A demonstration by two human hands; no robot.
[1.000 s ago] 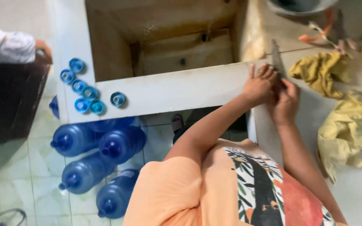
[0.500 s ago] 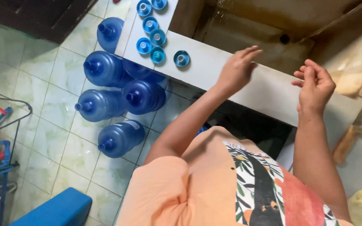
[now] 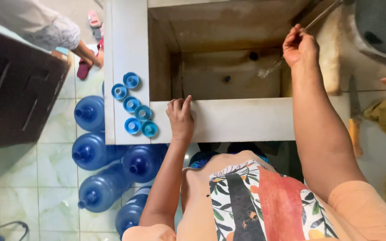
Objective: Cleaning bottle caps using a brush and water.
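The right hand has its fingers pinched shut on a thin metal rod slanting over the far corner of the deep concrete basin. The left hand lies flat, fingers spread, holding nothing, on the basin's white front rim. Blue caps sit just left; blue water jugs stand below.

The white surface rims a deep basin — six blue caps lie clustered on its corner; blue water jugs rest on the tiled floor.
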